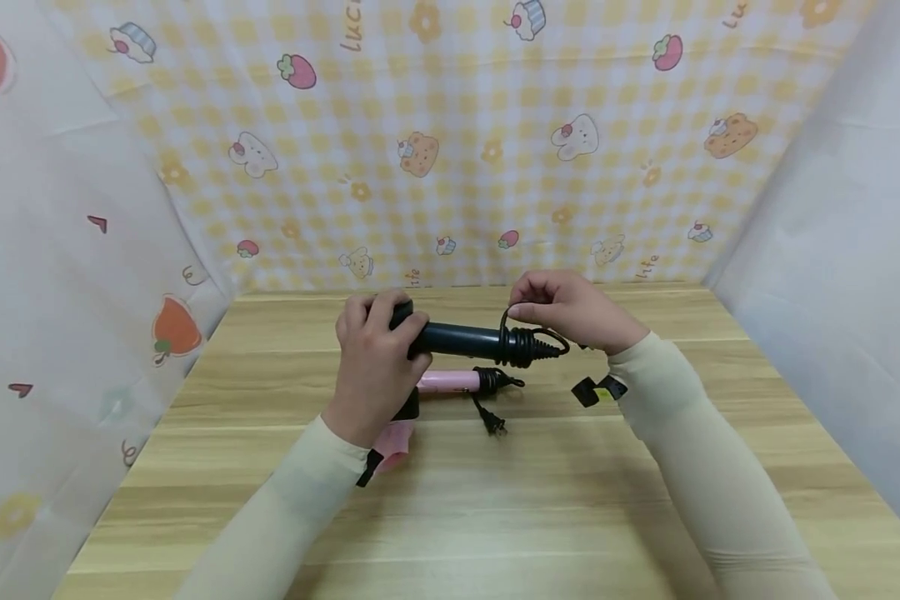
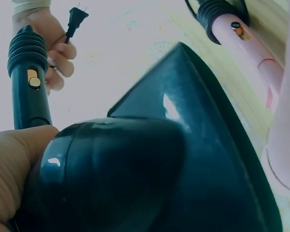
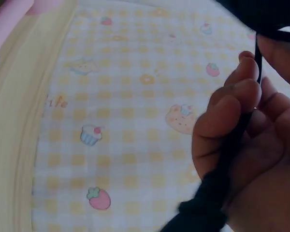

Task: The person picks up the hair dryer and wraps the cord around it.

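Note:
My left hand (image 1: 375, 358) grips a dark teal handheld iron (image 1: 461, 340) by its head end, holding it above the table. In the left wrist view its pointed soleplate head (image 2: 183, 135) fills the middle, and a small switch sits on the handle. Black cord (image 1: 521, 346) is wound round the handle's far end. My right hand (image 1: 570, 308) pinches the cord's loose end, and the plug (image 2: 77, 18) sticks out past its fingers. Beneath lies a pink handheld iron (image 1: 450, 382), partly hidden by my left hand, its cord coiled on the handle.
The pink iron's black plug (image 1: 495, 423) lies on the wooden table (image 1: 540, 517). A yellow checked cloth (image 1: 487, 192) hangs behind the table's far edge, with pale cloth walls on the left and right.

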{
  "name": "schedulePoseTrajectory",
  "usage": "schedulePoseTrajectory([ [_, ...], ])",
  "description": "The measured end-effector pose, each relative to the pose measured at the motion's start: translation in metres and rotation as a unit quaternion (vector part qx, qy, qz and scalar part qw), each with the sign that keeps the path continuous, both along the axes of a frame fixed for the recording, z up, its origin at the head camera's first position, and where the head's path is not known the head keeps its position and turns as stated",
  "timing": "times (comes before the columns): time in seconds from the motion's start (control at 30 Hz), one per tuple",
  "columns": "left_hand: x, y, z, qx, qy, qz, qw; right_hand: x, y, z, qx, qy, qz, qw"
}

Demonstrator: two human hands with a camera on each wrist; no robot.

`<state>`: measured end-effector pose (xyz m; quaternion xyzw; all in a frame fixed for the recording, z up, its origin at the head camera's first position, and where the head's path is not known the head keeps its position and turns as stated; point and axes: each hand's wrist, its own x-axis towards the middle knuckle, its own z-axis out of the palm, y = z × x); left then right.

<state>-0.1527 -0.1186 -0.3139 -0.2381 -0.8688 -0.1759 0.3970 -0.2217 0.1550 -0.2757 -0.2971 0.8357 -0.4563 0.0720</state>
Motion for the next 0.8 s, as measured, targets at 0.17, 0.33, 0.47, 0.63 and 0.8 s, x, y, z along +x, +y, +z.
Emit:
schedulePoseTrajectory([
  [0.17,0.0,-0.002,0.003,0.016,0.014,0.002,0.9998,-0.003,-0.004,-0.012,-0.023,-0.005,-0.003,0.9997],
  [0.33,0.0,-0.005,0.005,0.029,0.012,0.01,0.9995,-0.001,-0.014,-0.028,-0.012,0.071,-0.003,0.9974],
  [0.47,-0.001,-0.005,0.007,0.038,0.012,0.013,0.9991,0.008,-0.022,-0.04,-0.002,0.088,-0.036,0.9954],
  [0.63,-0.005,-0.005,0.008,0.043,0.012,0.024,0.9987,0.021,-0.034,-0.049,-0.019,0.005,-0.094,0.9954],
  [0.8,-0.012,-0.005,0.006,0.042,-0.003,0.041,0.9983,0.033,-0.038,-0.057,-0.02,0.02,-0.102,0.9944],
])
